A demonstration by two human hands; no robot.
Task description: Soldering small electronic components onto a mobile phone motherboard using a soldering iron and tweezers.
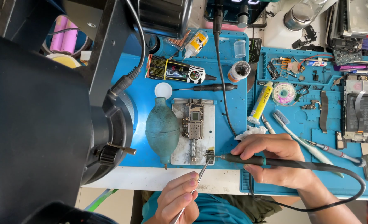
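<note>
My right hand [271,159] grips a black soldering iron [244,159] whose tip touches a small metal part [209,156] at the lower right corner of a metal holder plate [209,124]. My left hand [177,199] holds thin tweezers [200,176] that reach up to the same small part. A circuit board [193,120] is clamped in the middle of the plate. The iron's black cable [341,195] loops off to the right.
A teal rubber air blower [162,130] lies left of the plate on the blue work mat [227,99]. A big black microscope body [39,124] fills the left. Behind are a glue tube [180,70], screwdriver [211,87], yellow tube [262,101], toothbrush [296,135] and an opened phone [360,108].
</note>
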